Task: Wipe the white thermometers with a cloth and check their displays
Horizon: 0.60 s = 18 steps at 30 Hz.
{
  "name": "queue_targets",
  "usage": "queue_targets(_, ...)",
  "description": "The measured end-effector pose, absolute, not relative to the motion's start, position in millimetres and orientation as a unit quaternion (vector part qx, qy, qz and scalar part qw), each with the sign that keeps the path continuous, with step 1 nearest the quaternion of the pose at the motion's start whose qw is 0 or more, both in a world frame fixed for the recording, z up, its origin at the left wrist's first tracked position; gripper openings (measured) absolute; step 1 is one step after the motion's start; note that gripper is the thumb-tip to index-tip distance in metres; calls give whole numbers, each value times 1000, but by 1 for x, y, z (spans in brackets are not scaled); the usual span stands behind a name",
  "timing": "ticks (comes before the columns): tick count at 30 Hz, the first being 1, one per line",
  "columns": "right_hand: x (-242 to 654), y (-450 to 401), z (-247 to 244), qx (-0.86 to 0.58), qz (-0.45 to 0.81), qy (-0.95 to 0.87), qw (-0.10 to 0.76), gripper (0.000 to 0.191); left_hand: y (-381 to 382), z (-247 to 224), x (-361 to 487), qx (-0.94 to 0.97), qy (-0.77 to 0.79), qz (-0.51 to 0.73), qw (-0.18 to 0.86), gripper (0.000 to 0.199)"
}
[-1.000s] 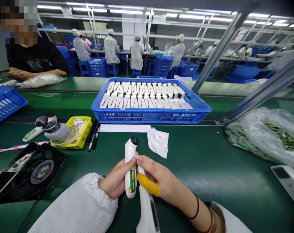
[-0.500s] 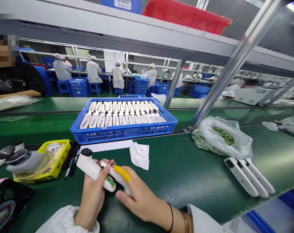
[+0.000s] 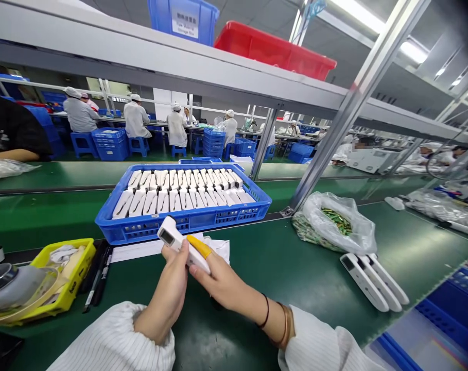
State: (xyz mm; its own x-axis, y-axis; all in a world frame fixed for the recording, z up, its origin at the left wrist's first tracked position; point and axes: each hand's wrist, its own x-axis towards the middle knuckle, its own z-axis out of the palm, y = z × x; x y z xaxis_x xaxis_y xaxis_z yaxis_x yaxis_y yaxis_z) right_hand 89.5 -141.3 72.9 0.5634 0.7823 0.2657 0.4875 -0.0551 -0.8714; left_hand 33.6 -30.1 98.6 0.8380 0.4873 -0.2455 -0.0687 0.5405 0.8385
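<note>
Left grip (image 3: 172,283), right grip (image 3: 223,281) around white device (image 3: 175,235)

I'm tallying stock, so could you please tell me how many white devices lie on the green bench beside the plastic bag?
3, side by side: the left device, screen showing, the middle device and the right device. The plastic bag might hide others.
</note>
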Motion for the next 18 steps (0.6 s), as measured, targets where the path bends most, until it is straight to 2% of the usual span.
queue_targets(4, 122, -146, 84, -687, 235, -379, 574, 54, -27, 91, 34, 505, 160, 142, 836, 44)
queue_targets(7, 170, -153, 105, -697, 245, -321, 592, 44, -24, 61, 25, 630, 109, 164, 751, 67)
queue_targets(9, 213, -157, 122, -728, 215, -284, 586, 38, -21, 36, 19, 705, 129, 133, 684, 67)
queue_targets(12, 282, -158, 142, -793, 136, -235, 546, 35, -15, 9, 17, 752, 157, 42, 639, 68)
queue_targets(18, 365, -150, 140, -910, 56, -206, 355, 27, -10, 2, 25, 779, 158, -23, 606, 73)
